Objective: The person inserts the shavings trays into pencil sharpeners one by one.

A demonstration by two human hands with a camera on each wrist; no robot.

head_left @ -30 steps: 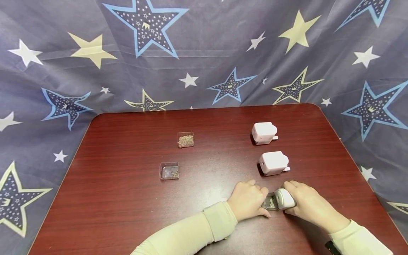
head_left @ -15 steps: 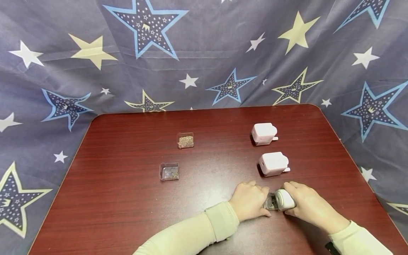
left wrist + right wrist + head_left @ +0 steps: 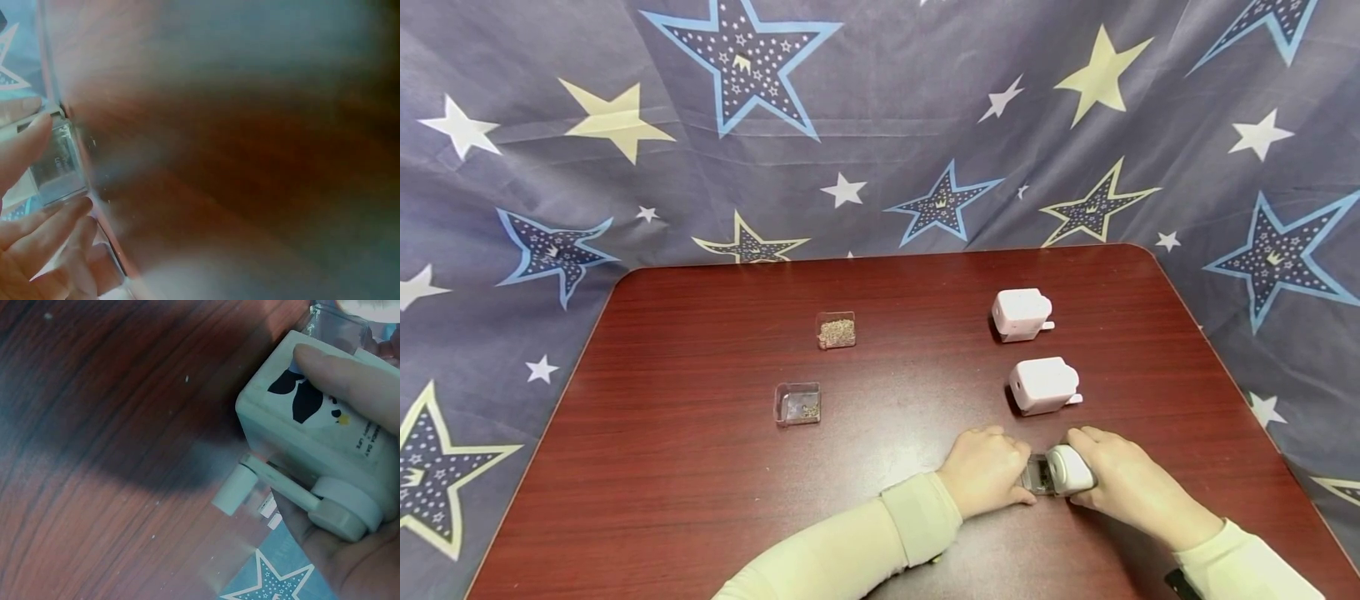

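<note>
My right hand (image 3: 1127, 479) grips the white body of a crank pencil sharpener (image 3: 269, 425), which has a panda print and a crank handle (image 3: 287, 485). A clear shavings drawer (image 3: 1037, 475) shows between that body and my left hand (image 3: 985, 472). The left thumb and fingers hold the drawer (image 3: 59, 162) by its sides in the left wrist view. Dark bits show inside it. Its far end is hidden by the left fingers in the head view.
Two more pencil sharpeners, pale pink, stand behind my hands: one nearer (image 3: 1043, 385), one farther (image 3: 1021, 314). Toward the left lie two clear drawers, one holding many shavings (image 3: 837, 331) and one with a few in a corner (image 3: 788, 404). A starry cloth (image 3: 880, 125) hangs behind the table.
The left hand has shifted very slightly right, toward the sharpener body. The pale shavings seen in the held drawer a second ago show less now. The right hand stays put.
</note>
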